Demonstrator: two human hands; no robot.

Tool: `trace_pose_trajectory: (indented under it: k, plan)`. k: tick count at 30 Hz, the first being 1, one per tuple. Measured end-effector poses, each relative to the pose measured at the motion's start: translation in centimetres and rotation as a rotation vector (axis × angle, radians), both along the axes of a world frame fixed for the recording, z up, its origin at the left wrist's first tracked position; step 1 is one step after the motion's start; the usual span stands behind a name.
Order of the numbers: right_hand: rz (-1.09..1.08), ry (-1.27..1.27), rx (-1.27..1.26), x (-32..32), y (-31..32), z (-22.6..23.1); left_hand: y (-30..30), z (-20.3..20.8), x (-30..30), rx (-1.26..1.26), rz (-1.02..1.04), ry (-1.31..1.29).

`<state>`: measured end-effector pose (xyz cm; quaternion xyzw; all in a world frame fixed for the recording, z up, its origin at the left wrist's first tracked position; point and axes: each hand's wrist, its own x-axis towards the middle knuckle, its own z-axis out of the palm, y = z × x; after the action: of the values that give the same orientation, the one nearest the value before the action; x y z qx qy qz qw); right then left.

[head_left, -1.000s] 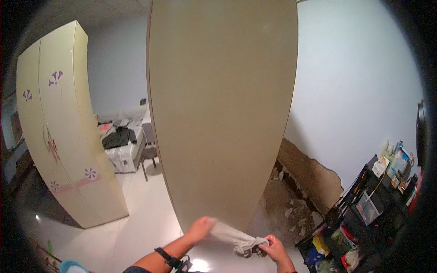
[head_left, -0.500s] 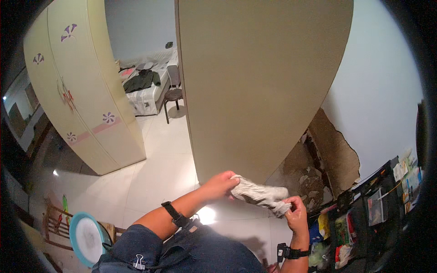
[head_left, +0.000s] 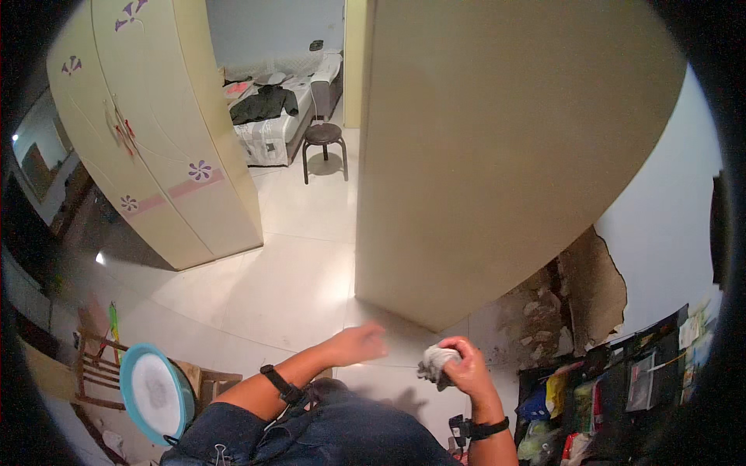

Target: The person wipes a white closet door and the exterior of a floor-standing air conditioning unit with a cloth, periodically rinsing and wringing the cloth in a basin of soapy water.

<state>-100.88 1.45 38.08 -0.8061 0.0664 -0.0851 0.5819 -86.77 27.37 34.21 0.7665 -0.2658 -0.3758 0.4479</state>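
In my right hand (head_left: 469, 370) is a crumpled whitish cloth (head_left: 437, 362) with darker grey folds at its lower end, the fingers wrapped round it. To its left, my left hand (head_left: 362, 344) is apart from the cloth and smeared by motion, so its fingers cannot be read. A large beige panel (head_left: 497, 155) stands upright just beyond both hands, its lower corner close to the cloth.
At lower left a teal basin (head_left: 186, 396) with a whitish inside rests on a wooden chair (head_left: 97, 377). A cream wardrobe (head_left: 179, 140), round stool (head_left: 323, 133) and bed (head_left: 260, 151) stand farther off. At right are broken wall plaster (head_left: 594, 287) and a black pocket organiser (head_left: 614, 373).
My left hand has let go of the cloth, which both hands held stretched between them. The cloth is now bunched in my right hand. The surroundings have shifted rightward in view.
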Motion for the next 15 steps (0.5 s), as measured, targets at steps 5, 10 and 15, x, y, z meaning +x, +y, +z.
trace_pose_trajectory:
  k: [5, 10, 15]
  plan:
    - [0.234, 0.2, -0.192, 7.5, 6.9, 0.6, 3.2, -0.3, 2.6, -0.138, -0.118, 0.093]
    - [0.348, 0.317, -0.266, 14.6, 13.3, 2.1, 7.4, 0.9, 6.8, -0.088, -0.147, -0.056]
    - [0.422, 0.221, -0.357, 20.1, 16.1, 0.9, 12.4, -0.2, 10.1, -0.012, -0.024, 0.006]
